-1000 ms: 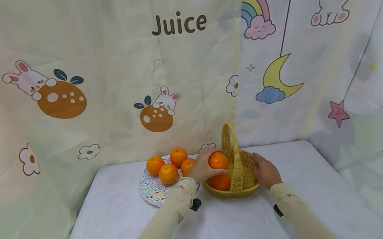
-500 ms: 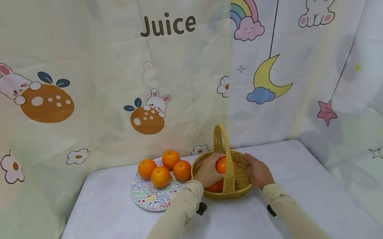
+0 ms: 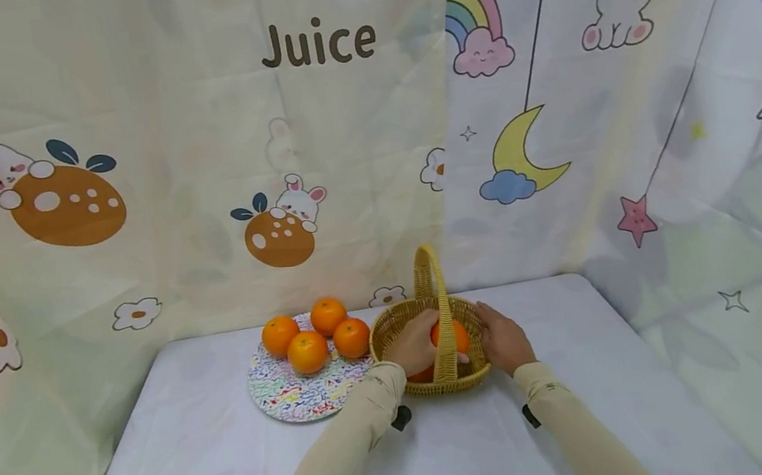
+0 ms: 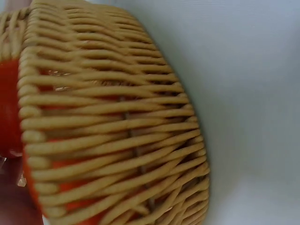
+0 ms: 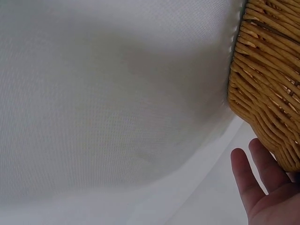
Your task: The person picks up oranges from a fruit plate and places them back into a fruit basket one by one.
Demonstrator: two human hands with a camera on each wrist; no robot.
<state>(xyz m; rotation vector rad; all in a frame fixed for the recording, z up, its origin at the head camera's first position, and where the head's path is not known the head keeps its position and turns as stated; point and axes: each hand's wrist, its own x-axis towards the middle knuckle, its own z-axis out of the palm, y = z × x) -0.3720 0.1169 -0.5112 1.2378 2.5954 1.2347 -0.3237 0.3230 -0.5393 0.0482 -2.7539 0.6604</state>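
Observation:
My left hand (image 3: 414, 344) reaches into a wicker basket (image 3: 383, 323) with a tall arched handle. It holds an orange (image 3: 460, 336) partly hidden behind the handle, the thumb showing on its near side. Another orange lies lower in the basket, mostly covered by the hand; red-orange skin (image 4: 70, 176) shows through the weave in the left wrist view. My right hand (image 3: 506, 338) rests against the basket's right rim. In the right wrist view, two of its fingers (image 5: 243, 176) extend fairly straight beside the wicker wall (image 5: 269, 79).
Left of the basket lies a round, colour-speckled plate (image 3: 302, 398), its right edge close to the basket. Several oranges (image 3: 308, 353) sit on its far half. A white cloth covers the table (image 3: 186, 472), and a printed curtain (image 3: 182, 136) hangs behind it.
My left hand has carried its orange from above the basket's left side down into the basket, behind the handle. My right hand stays at the right rim. The head view has turned slightly right.

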